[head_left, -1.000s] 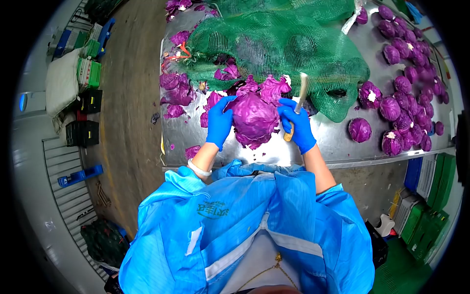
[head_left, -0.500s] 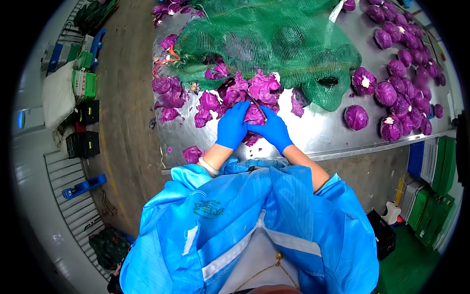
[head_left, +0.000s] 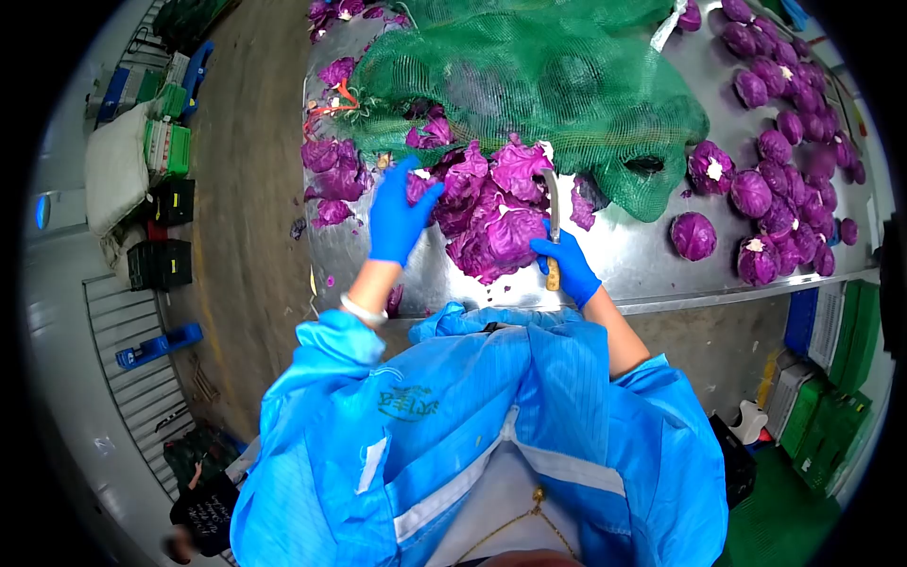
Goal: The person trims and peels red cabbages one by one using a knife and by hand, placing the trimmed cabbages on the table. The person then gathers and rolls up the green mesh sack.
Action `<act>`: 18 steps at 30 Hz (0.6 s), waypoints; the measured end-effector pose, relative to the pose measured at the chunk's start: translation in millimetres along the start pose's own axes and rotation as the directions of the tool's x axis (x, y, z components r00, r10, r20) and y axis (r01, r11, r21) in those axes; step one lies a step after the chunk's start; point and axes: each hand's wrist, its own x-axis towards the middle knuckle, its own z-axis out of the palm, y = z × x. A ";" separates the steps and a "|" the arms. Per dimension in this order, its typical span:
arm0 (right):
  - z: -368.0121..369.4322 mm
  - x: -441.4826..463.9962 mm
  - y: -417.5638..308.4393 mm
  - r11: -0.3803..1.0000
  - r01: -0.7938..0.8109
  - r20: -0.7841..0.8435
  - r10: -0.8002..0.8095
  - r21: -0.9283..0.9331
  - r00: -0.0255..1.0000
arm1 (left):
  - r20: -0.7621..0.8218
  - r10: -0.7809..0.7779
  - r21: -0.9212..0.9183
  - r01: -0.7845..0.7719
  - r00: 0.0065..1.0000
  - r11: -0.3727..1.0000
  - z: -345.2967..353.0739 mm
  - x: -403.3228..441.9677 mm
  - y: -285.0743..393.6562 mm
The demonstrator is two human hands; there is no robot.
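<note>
My right hand point(head_left: 571, 268), in a blue glove, is closed round the pale handle of a knife point(head_left: 554, 208). Its curved blade points away from me, just right of a heap of loose purple cabbage leaves point(head_left: 505, 236). My left hand point(head_left: 401, 214), gloved the same way, is raised at the left side of the heap with fingers apart and nothing in them. Behind the leaves lies a green mesh sack point(head_left: 529, 85) with dark round shapes inside.
Several whole red cabbages point(head_left: 693, 236) sit at the right of the metal table point(head_left: 642, 274). More torn leaves point(head_left: 335, 170) lie at its left. Stacked crates point(head_left: 166, 151) stand along the left wall, others point(head_left: 831, 406) at lower right. Another person point(head_left: 203, 510) is at lower left.
My hands have parted: the left moved left and opened, the right moved right with the knife, now in plain sight. A person has come into view at lower left.
</note>
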 end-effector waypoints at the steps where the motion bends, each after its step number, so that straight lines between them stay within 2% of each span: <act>1: 2.7 -1.3 5.0 0.994 0.021 0.003 -0.021 0.112 1.000 | 0.359 -0.331 -0.181 0.413 0.873 0.893 0.6 -11.9 15.4; 3: 8.3 -0.3 13.4 0.945 0.064 0.005 -0.069 0.320 0.998 | 0.557 -0.314 -0.284 0.532 0.769 0.798 14.5 -40.6 39.5; 4: 15.7 -0.8 13.2 0.947 0.088 -0.027 -0.084 0.308 0.996 | 0.642 -0.311 -0.458 0.676 0.701 0.577 19.3 -55.3 50.2; 5: 31.8 -9.8 0.4 0.959 0.160 -0.030 -0.158 0.233 0.987 | 0.721 -0.275 -0.566 0.769 0.636 0.296 22.5 -63.4 56.4; 7: 53.1 -18.5 -21.2 0.954 0.290 -0.058 -0.295 -0.078 0.954 | 0.733 -0.223 -0.657 0.754 0.643 0.011 24.2 -61.6 56.9; 9: 32.4 -6.7 -35.1 0.979 0.174 0.089 -0.164 -0.110 0.982 | 0.666 -0.155 -0.703 0.683 0.730 0.197 17.7 -53.2 42.8; 11: 43.5 -11.1 -61.3 0.775 0.482 0.093 -0.490 -0.409 0.867 | 0.599 -0.083 -0.713 0.578 0.796 0.397 10.2 -41.3 39.3; 12: 55.3 -15.2 -74.4 0.668 0.587 0.152 -0.592 -0.457 0.791 | 0.571 -0.056 -0.695 0.518 0.819 0.498 1.8 -37.2 47.5; 13: 65.2 -18.8 -86.3 0.543 0.678 0.217 -0.678 -0.495 0.702 | 0.544 -0.023 -0.668 0.450 0.838 0.592 -4.5 -35.5 53.8; 14: 65.8 -19.2 -91.0 0.468 0.659 0.264 -0.659 -0.588 0.704 | 0.557 -0.028 -0.625 0.441 0.830 0.644 -8.0 -36.8 56.3; 16: 66.1 -18.3 -96.7 0.284 0.608 0.349 -0.611 -0.741 0.711 | 0.625 -0.058 -0.620 0.541 0.778 0.568 -10.8 -38.4 55.2; 18: 64.1 -17.8 -93.9 0.296 0.570 0.328 -0.582 -0.767 0.744 | 0.662 -0.068 -0.606 0.586 0.746 0.538 -10.8 -39.4 51.4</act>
